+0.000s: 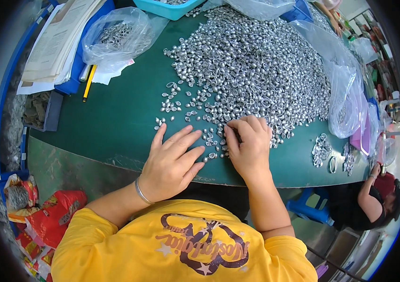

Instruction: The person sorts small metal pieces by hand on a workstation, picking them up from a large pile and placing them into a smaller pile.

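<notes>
A large heap of small silver metal pieces (pixel 251 61), rounded and hollowed like tiny oval cups, spreads over the green table (pixel 115 117). My left hand (pixel 170 162) lies flat near the table's front edge, fingers spread, its tips beside a few loose silver pieces (pixel 209 137). At the heap's near edge, my right hand (pixel 250 148) rests with its fingers curled down and the thumb beside them. What those fingers hold, if anything, is hidden under the hand. More loose pieces (pixel 170 97) are scattered left of the heap.
At the left stand a blue tray of papers (pixel 51 47), a yellow pencil (pixel 89 83) and a plastic bag of metal parts (pixel 117 35). Clear bags (pixel 343 98) and small linked metal parts (pixel 321 150) lie right. A person (pixel 374 202) sits beyond a blue stool (pixel 310 207).
</notes>
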`<state>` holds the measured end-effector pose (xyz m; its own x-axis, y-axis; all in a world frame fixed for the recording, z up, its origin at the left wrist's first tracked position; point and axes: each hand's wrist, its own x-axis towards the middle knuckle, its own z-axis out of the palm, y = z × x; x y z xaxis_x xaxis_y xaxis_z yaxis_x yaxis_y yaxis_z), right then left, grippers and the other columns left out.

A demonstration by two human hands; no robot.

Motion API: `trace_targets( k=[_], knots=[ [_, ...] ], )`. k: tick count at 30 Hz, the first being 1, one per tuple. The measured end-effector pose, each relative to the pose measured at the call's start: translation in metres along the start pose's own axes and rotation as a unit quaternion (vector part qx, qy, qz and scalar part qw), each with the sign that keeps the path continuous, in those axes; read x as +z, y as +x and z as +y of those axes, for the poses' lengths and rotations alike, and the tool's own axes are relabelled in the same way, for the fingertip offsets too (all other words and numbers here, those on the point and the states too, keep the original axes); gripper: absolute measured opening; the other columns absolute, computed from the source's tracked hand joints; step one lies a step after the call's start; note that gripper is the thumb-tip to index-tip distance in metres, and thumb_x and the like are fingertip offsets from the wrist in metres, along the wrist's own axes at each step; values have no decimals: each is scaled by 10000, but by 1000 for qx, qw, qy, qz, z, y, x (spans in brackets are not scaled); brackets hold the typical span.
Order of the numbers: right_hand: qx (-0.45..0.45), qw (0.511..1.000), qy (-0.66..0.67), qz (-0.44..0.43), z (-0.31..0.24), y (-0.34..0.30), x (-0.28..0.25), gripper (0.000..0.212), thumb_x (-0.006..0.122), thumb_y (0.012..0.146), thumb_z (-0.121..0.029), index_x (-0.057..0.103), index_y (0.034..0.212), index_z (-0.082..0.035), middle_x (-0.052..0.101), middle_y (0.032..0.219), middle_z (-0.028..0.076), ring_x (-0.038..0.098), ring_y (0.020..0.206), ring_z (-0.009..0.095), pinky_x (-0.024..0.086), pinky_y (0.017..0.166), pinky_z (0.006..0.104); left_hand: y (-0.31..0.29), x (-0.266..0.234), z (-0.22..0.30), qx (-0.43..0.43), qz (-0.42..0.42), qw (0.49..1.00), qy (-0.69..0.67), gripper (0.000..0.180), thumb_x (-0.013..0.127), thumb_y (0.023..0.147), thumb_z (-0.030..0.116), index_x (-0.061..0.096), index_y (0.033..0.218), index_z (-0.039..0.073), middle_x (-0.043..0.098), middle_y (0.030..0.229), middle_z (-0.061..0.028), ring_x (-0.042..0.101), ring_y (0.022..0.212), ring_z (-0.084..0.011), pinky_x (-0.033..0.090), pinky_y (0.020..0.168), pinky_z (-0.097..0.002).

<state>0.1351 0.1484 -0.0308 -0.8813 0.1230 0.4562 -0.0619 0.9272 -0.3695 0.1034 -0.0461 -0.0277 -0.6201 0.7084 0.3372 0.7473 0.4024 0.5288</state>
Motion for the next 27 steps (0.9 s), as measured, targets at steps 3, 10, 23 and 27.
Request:
trace_targets(
  k=[3,10,23,27],
  knots=[
    [16,995,96,10,8,-1,-4,97,654,724,-26,615,806,-59,592,809,66,533,782,257,408,713,349,0,0,-1,-2,-1,1000,0,225,663,746,139,639,950,46,554,1183,-114,494,1153,-287,230,1022,-534],
    [230,940,230,105,43,-42,-57,109,537,855,24,602,941,13,617,812,55,562,690,103,458,621,213,0,-3,-2,-12,-22,1000,-3,229,669,735,110,638,955,59,547,1205,-120,481,1173,-292,229,1028,-533],
    [-25,994,94,-48,-5,-39,-28,244,694,686,-31,638,923,-31,573,909,90,536,801,255,416,720,345,4,-3,-1,1,-36,999,10,249,660,736,97,625,980,64,548,1214,-103,481,1176,-278,237,1025,-511],
    [-17,994,94,-53,1,-38,-25,226,695,681,-45,634,898,-46,573,866,65,532,773,244,398,701,338,2,-3,-1,-13,-29,999,-1,254,664,725,95,627,974,66,554,1207,-98,492,1164,-273,244,1021,-505]
  ],
)
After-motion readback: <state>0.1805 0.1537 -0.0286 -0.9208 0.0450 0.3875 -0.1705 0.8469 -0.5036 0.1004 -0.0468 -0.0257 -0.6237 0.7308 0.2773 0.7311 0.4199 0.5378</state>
